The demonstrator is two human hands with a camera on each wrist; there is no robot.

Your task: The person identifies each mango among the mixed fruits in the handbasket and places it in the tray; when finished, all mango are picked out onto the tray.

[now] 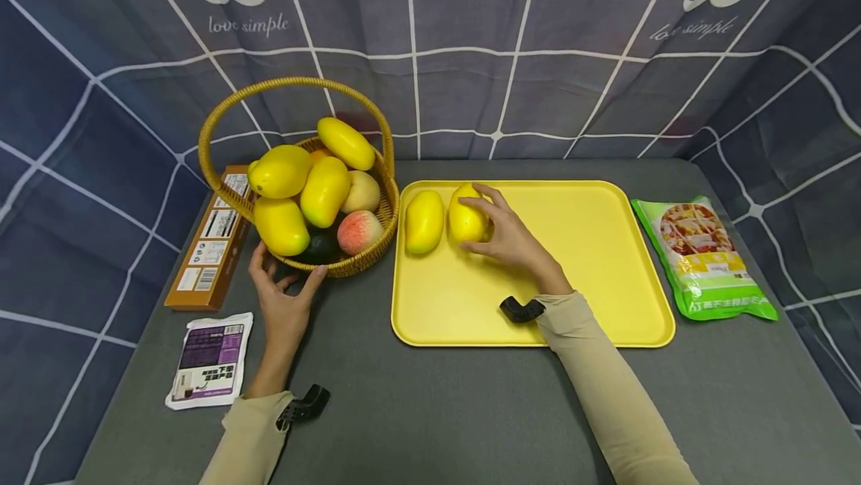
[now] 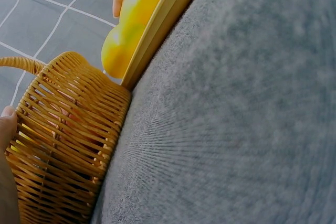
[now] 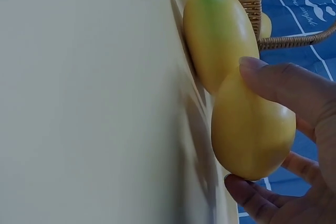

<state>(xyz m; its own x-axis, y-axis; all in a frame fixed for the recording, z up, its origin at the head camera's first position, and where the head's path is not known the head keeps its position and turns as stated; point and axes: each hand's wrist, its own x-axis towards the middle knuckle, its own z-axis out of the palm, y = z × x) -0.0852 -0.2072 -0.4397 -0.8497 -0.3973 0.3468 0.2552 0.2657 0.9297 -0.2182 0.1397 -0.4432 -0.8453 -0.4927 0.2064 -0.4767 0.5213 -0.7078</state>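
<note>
A yellow mango [image 1: 466,217] is held between the thumb and fingers of my right hand [image 1: 509,240], over the left part of a yellow tray [image 1: 538,320]. Beside it on the tray lies another mango [image 1: 424,222], with a greenish end in the right wrist view; the two look close together there. My left hand [image 1: 285,313] grips the near left side of a wicker basket [image 2: 68,140], its thumb at the rim. Several mangoes [image 1: 325,192] are piled in the basket with a peach [image 1: 360,232], a pale round fruit [image 1: 362,192] and a dark green fruit [image 1: 321,247].
Left of the basket lies a brown box [image 1: 208,257], partly behind it. A white and purple packet [image 1: 210,362] is nearer, by the left forearm. Right of the tray is a green food bag [image 1: 702,257]. A grey checked curtain [image 1: 457,89] hangs behind the table.
</note>
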